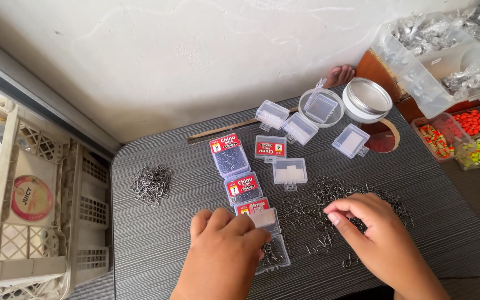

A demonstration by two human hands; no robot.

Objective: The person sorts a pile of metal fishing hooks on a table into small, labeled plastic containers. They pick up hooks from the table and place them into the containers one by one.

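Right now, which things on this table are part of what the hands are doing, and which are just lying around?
In use:
left hand on open hook box
right hand on loose hook pile

Lying about:
small hook heap
empty clear boxes
round tin
white crate

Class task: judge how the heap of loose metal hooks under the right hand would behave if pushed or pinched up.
The hooks look thin and bent, so probably snag and drag in clumps. Likely light; strays already lie scattered. Points may prick the right hand.
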